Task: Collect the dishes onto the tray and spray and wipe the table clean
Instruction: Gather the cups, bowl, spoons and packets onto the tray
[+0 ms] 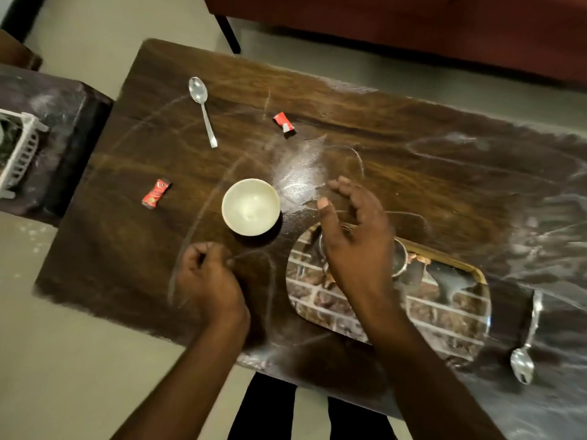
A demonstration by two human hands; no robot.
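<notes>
Cream bowl (251,207), nine o'clock of spread right hand (355,236), could skid on powdery table (127,249); left hand (209,277) curled, contents unclear.

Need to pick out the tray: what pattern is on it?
Brick-wall print on the tray, brown with pale mortar lines; seen in the head view.

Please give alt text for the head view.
A person's open right hand hovers over a brick-patterned tray on a streaked wooden table, the left hand curled nearby. A white bowl, a far spoon, a near spoon and two red sachets lie loose.
</notes>
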